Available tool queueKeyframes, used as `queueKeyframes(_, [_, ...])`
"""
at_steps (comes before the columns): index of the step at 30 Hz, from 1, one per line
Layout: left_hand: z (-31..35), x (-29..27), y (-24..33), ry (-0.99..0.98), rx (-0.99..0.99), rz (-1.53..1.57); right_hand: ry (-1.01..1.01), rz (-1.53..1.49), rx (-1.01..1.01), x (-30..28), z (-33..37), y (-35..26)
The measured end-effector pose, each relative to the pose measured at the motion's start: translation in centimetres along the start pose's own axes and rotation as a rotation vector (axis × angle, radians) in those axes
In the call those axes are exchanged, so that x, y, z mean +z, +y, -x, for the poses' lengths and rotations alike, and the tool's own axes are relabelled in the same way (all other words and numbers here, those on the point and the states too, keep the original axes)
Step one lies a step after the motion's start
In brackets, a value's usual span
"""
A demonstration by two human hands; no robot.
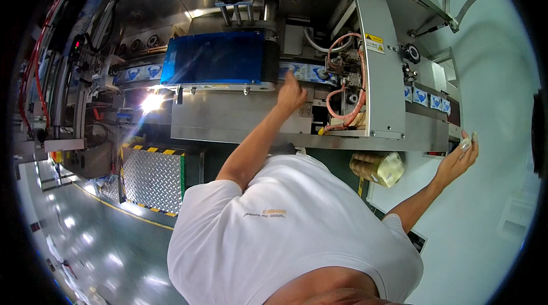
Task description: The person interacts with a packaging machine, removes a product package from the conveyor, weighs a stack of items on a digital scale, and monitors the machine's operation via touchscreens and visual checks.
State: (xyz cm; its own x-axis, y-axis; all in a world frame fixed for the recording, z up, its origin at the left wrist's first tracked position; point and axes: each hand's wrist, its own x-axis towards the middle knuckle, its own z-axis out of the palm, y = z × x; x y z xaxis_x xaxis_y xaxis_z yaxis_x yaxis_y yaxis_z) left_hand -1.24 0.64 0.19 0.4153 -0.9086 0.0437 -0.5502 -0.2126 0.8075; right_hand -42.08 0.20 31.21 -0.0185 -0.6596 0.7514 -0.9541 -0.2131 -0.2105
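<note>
With the clock read from the middle of the view, a printed blue-and-white strip [310, 72] is seen at one o'clock, laid along the machine. It is reached for by the left hand [292, 97], just off centre toward one o'clock. The forefinger is stretched out to the strip's near edge; whether contact is made, and how the other fingers are set, cannot be told.

The right hand [456, 159] is raised at three o'clock, well apart from the strip, with its fingers partly spread. A small whitish piece [466, 144] is seen at the fingertips; whether it is pinched cannot be told.

The machine is covered at eleven o'clock by a blue panel [214, 58], beyond which more of the printed film [137, 73] is shown at ten. Pink hoses [332, 109] are looped between two and three, beside a silver panel [381, 71]. Past it, blue-and-white packets [420, 97] are lined up in a row.
</note>
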Motion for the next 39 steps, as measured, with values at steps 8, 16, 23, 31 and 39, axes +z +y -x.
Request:
queueKeyframes(8, [0.1, 0.6, -1.5, 0.107, 0.04, -0.202, 0.009, -0.005, -0.042, 0.2, -0.1, 0.5])
queueKeyframes(16, [0.1, -0.5, 0.1, 0.066, 0.001, -0.223, -0.005, 0.005, -0.016, 0.0, -0.2, 0.4])
queueKeyframes(23, [-0.1, -0.1, 0.1, 0.055, -0.005, -0.231, 0.009, 0.02, -0.025, 0.0, -0.1, 0.2])
queueKeyframes(31, [-1.4, 1.2, -1.5, -0.095, 0.125, -0.134, -0.002, -0.016, -0.025, 0.0, -0.2, 0.5])
queueKeyframes(39, [-0.3, 0.3, -0.1, -0.105, 0.016, -0.056, -0.005, -0.002, -0.016, -0.1, -0.1, 0.1])
